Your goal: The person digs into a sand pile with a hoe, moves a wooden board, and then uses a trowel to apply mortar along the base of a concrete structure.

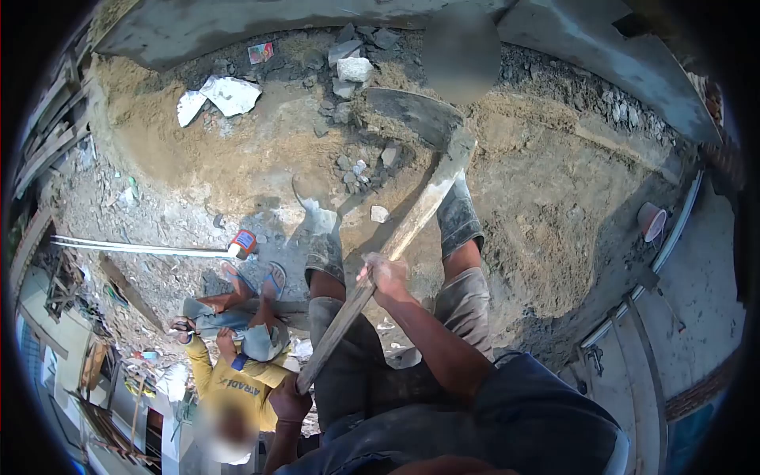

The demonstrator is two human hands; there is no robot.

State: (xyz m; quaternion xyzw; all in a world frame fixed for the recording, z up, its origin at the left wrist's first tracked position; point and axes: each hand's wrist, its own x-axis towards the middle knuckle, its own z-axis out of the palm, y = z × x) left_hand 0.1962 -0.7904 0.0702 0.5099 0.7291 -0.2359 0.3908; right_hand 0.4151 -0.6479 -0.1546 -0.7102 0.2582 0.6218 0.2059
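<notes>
A hoe with a long wooden handle (412,222) slants across the view from lower left to upper right. Its wide, dirt-caked blade (416,115) rests at the sandy soil (538,182) beyond my feet. My right hand (385,275) is wrapped round the middle of the handle. Lower down, near its end, my left hand (290,400) grips the same handle. Broken grey stones (355,70) lie just left of the blade. My two legs stand apart on either side of the handle, in mud-stained boots.
Close by at lower left sits a person in a yellow shirt (237,388). White pipes (142,247) lie beside a red-and-blue container (244,241). White broken slabs (229,95) are at upper left. A pinkish bucket (651,222) stands at right, near a concrete edge. A grey wall (277,28) runs along the top.
</notes>
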